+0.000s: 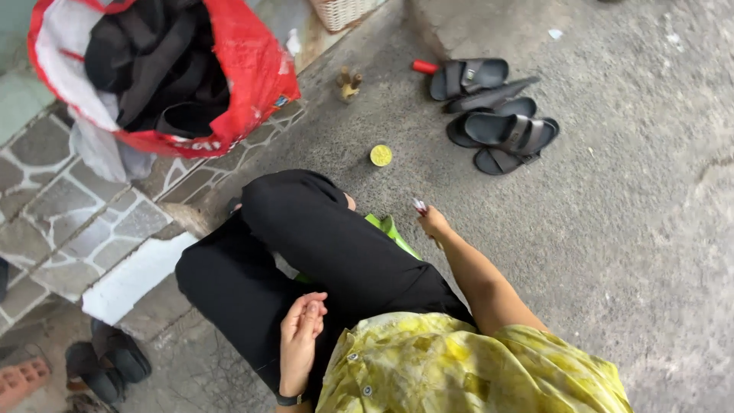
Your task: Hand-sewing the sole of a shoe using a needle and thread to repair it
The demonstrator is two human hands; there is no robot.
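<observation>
I sit low on the concrete ground in black trousers (329,252) and a yellow patterned shirt. My right hand (433,222) reaches out over the ground and pinches a small red-and-white object (419,204) between its fingertips. My left hand (300,335) rests on my thigh, fingers loosely together and holding nothing; a dark band sits on its wrist. A green sandal (391,231) shows just beside my knee, under the right hand. A small round yellow lid (381,155) lies on the concrete ahead of my knee.
A red-and-white bag (252,69) full of dark clothes stands on the stone-tiled step at upper left. Black sandals (497,115) and a red cylinder (424,67) lie ahead at right. A small brown object (349,84) and a wicker basket (344,11) lie beyond. Dark sandals (107,363) and a brick (23,380) are at lower left.
</observation>
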